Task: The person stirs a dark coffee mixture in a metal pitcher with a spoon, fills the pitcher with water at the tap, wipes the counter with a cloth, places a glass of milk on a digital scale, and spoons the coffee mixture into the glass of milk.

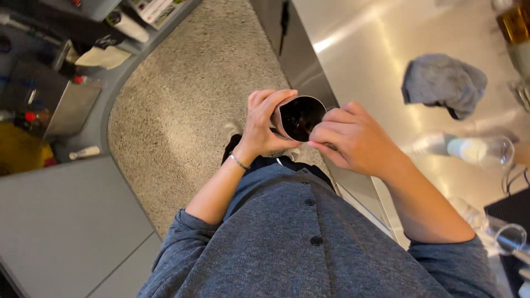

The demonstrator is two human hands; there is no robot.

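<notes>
A small metal jug (301, 117) sits at the centre of the frame, held up in front of the person's body between both hands, over the edge where the steel counter (386, 49) meets the speckled floor (187, 110). Its open mouth tilts toward the camera, showing a dark inside; its long axis runs away from the lens, down and slightly left.

The left hand (262, 124) is on the jug's left side, fingers curled together around the wall, thumb over the top rim, clamped on it. The right hand (353, 140) comes in from the right; its fingers are bunched, tips pinched at the jug's right rim or a handle there, which the hand hides. Whether it grips or only touches, I cannot tell. Both hands are equally near, one on each flank.

To the right the counter is open in its upper middle part. A crumpled grey cloth (444, 83) lies in the upper right, well apart from the hands. A clear glass (475, 150) lies on its side at the right, and another glass (505, 234) lower right, near the right forearm. To the left, the floor gives free room; shelves with bottles (33, 118) fill the far upper left.
</notes>
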